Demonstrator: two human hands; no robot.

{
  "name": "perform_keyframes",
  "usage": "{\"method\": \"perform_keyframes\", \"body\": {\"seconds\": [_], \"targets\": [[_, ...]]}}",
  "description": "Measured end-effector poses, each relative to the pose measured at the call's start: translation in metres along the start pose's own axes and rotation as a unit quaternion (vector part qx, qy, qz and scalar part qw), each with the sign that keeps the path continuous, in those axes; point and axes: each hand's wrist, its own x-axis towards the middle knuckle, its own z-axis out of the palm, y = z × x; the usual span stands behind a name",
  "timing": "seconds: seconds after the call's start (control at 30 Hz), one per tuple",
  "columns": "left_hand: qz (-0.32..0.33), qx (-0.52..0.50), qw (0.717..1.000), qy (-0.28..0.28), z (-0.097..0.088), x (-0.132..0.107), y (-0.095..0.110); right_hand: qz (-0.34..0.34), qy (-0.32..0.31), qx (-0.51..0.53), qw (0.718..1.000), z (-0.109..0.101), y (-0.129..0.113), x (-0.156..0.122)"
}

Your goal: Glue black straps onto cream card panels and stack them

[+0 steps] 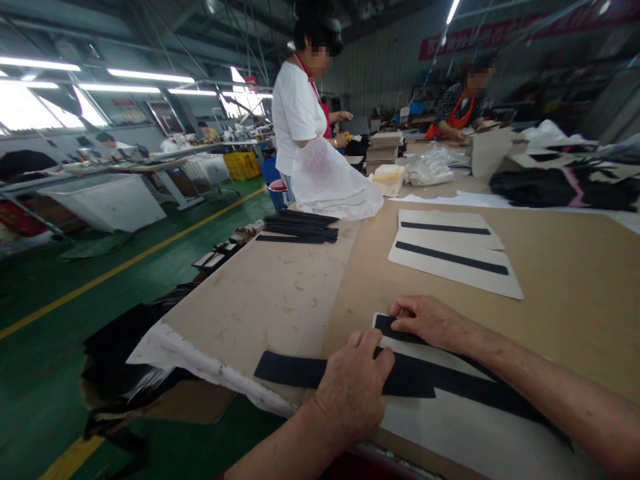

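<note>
My left hand (353,387) lies over a flat black strip (293,370), with its fingers curled and closed on it. The strip sticks out to the left past a pale board and overlaps a longer black strip (470,385) on that board. At the board's upper left corner, my right hand (427,321) pinches the end of another black strip (387,327). My right forearm covers part of this strip. Beneath both hands, the pale board (450,420) rests on the brown tabletop (565,260) near its front edge.
Farther back are pale panels (450,283) with black strips across them. A pile of black strips (300,225) lies at the table's left edge. A co-worker in white (300,113) stands beyond it; another in an orange apron (457,117) works behind. A carton (160,400) sits below left.
</note>
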Motion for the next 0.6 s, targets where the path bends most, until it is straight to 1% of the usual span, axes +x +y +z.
{"method": "perform_keyframes", "body": {"seconds": [0.13,0.3,0.4,0.5,0.6], "targets": [[-0.001,-0.009,1.000,-0.016,0.000,0.001,-0.001,0.000,-0.012,-0.033,0.999,-0.001,-0.007,0.001],[-0.004,-0.025,0.999,-0.048,-0.003,0.004,-0.001,-0.002,-0.022,-0.057,0.998,0.002,-0.007,0.007],[-0.004,-0.012,0.998,-0.057,-0.005,0.005,-0.001,0.011,-0.025,-0.062,0.998,-0.007,-0.001,0.001],[-0.002,0.003,0.999,-0.054,-0.006,0.005,-0.003,0.043,-0.043,-0.024,0.998,-0.032,0.021,-0.025],[-0.003,0.011,0.999,-0.053,-0.005,0.006,-0.004,0.077,-0.030,0.032,0.996,-0.060,0.056,-0.071]]}}
